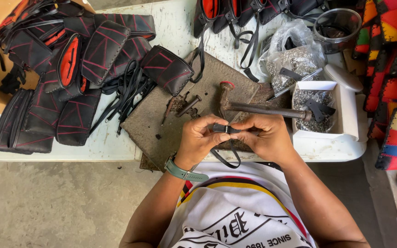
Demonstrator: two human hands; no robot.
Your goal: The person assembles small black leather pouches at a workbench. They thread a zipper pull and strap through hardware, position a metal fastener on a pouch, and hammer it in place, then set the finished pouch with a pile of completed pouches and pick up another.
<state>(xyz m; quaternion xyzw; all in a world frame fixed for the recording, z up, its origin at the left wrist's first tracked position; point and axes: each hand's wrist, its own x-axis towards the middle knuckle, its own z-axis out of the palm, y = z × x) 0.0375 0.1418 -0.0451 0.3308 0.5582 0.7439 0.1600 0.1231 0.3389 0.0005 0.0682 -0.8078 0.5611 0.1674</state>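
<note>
— What do the hands hold?

— The left hand [201, 138] and the right hand [261, 137] meet at the near edge of the bench. Both pinch with thumb and fingertips the same thin black leather strap [226, 158], and its loop hangs down below them toward the person.

— And around them?

— They are over a worn brown leather work pad [161, 115]. Just behind the fingers lies a rusty metal hammer [263, 109], its handle toward the right. At the right edge stands a white cardboard box of small metal rivets [341, 120]. At the far left corner lies a pile of black pouches with red stitching [93, 55].
</note>
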